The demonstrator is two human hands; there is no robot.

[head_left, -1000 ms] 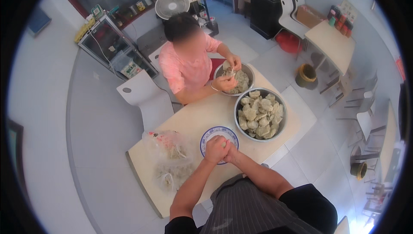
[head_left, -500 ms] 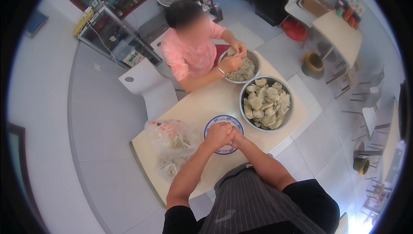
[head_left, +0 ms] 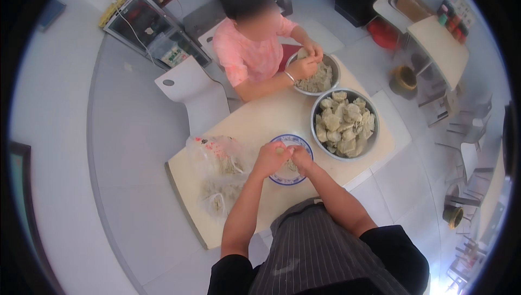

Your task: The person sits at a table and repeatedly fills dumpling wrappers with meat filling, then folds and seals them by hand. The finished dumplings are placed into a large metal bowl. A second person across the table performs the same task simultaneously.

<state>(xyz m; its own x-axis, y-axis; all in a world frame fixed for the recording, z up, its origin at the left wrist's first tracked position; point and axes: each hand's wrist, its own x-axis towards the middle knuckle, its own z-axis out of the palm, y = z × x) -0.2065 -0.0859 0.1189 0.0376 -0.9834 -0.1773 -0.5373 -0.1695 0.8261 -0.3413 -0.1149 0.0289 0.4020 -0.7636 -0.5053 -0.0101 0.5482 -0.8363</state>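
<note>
Left hand (head_left: 273,158), right hand (head_left: 302,161): fingertips together, cannot tell on what | pale clump (head_left: 292,166): below them, over blue-rimmed bowl (head_left: 291,182), on desk (head_left: 266,116) | best: pinch gently, low over bowl's centre

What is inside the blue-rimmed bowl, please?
Between the left hand and right hand, a pale clump shows over or in the blue-rimmed bowl; I cannot tell which. Beneath both hands, its inside is hidden.
</note>
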